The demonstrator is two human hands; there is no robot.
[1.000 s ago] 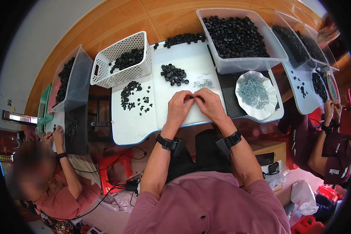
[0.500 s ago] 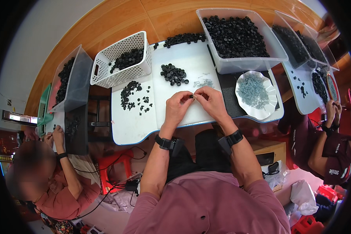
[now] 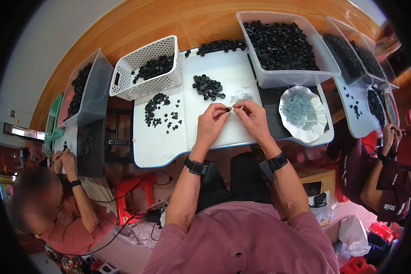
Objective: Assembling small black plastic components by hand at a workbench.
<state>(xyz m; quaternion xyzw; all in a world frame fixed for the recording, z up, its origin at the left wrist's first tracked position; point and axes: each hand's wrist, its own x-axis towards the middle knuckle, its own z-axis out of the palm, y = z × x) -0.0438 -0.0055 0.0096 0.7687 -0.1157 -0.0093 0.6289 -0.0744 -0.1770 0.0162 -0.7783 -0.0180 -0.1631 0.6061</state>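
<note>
On the left of the table [image 3: 162, 148], loose black fittings [image 3: 151, 111] lie scattered in front of the white perforated basket [image 3: 178, 64]; a forearm brushing across could push some off the edge or into the heap of round black caps [image 3: 208, 86]. The person's left hand [image 3: 209, 125] has its grip clamped on a small black part [image 3: 227, 109], raised over the table's front portion between the two hands. Pinched by the fingertips alone, that part could slip, drop and roll away. The right hand [image 3: 255, 123] is just beside it, and an uneven push from there could twist the part loose. The few loose metal pins [image 3: 242, 97] behind the right hand could be scattered by a knuckle, while the fluted white dish [image 3: 318, 130], near the front edge, might be knocked by the right forearm and spill.

At far left, what a co-worker's hands [image 3: 66, 160] hold is too small to tell. The left fingers cover most of the black part, so its shape is unclear. The right thumb and forefinger lie close, but whether that grip meets or pinches anything cannot be told. Far right, another co-worker's hands [image 3: 391, 136] sit near the dark rim, their work unreadable.
</note>
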